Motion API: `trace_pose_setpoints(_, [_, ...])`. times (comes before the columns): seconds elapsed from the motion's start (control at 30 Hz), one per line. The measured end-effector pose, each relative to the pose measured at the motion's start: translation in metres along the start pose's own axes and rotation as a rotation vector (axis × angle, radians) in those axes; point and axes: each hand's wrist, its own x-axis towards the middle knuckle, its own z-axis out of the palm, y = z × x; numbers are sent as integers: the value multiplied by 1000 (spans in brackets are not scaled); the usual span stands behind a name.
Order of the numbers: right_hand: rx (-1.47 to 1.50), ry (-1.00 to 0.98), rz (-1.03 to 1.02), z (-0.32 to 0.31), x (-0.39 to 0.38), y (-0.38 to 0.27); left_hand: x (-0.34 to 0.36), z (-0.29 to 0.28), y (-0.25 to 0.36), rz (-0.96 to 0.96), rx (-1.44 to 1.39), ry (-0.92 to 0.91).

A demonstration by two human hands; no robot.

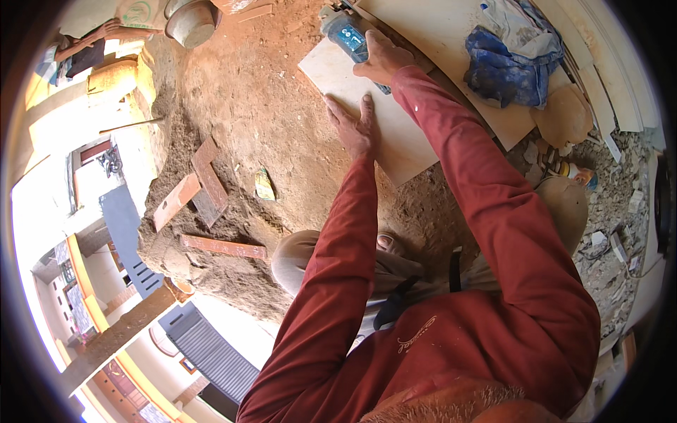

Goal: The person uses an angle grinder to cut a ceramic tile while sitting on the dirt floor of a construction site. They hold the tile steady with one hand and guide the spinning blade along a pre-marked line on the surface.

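Observation:
A pale cream tile [405, 144] lies on the dirt ground in front of me. My left hand [355, 127] rests flat on its left part, fingers spread. In my right hand [386, 58] is a blue handheld power cutter [347, 37], gripped around its body near the tile's far end. Dust covers the cutter's greyish head, which points to the far left. I cannot make out its blade or whether it touches the tile.
Large pale slabs [511, 125] stretch along the right, with a dirty blue and white sack [504, 63] on top. Rubble [613, 243] lies further right. Reddish tile offcuts [176, 201] and a yellow wrapper [264, 185] are at left. A metal basin [192, 25] and another person's arm [106, 32] show at far left.

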Motion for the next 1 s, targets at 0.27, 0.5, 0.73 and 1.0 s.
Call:
trace_pose_setpoints(0.27, [-10,-5,-28,-3,-4,-1,0,1,-4,-7,4,3])
trace_pose_setpoints(0.5, [21,-1,-57,-4,-3,1,0,1,-3,-11,9,-11])
trace_pose_setpoints(0.73, [24,20,-59,-4,-5,0,-2,-1,3,-30,16,-11])
trace_pose_setpoints(1.0, [17,22,-51,-3,-5,-1,-2,-1,2,-6,18,1])
